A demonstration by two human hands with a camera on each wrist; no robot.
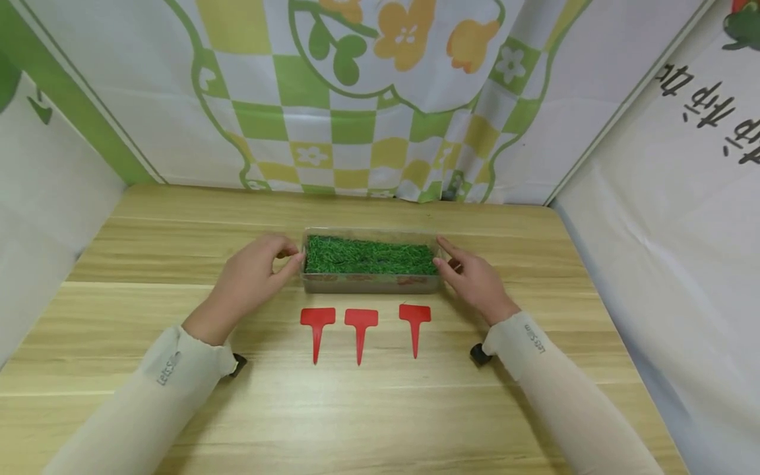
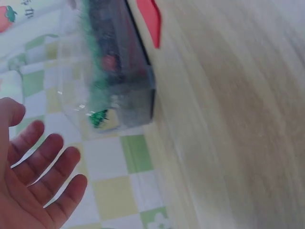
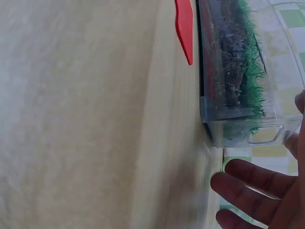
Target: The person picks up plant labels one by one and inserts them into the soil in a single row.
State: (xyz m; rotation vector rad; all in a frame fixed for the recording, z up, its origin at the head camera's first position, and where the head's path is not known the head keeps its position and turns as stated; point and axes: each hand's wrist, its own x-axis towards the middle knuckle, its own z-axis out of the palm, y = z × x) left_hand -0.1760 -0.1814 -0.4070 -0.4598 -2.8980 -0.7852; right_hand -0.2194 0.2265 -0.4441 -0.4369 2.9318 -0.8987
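A long clear plastic box (image 1: 344,285) holds green artificial grass (image 1: 371,254); dark material shows below the grass in the right wrist view. At the box's left end is my left hand (image 1: 252,270). The left wrist view shows its fingers (image 2: 65,164) spread and a little apart from the box wall. My right hand (image 1: 475,280) is at the other end, with thumb and forefinger touching or close to the rim near the cut-out handle; its other fingers (image 3: 252,191) extend loosely. Three red T-shaped plant labels (image 1: 361,318) lie in front of the box.
The wooden table (image 1: 356,422) carries the box toward its back edge. Behind hangs a green, yellow and white checked curtain (image 1: 356,125). White cloth walls (image 1: 653,264) stand at both sides. A black strap piece (image 1: 479,355) shows under the right sleeve.
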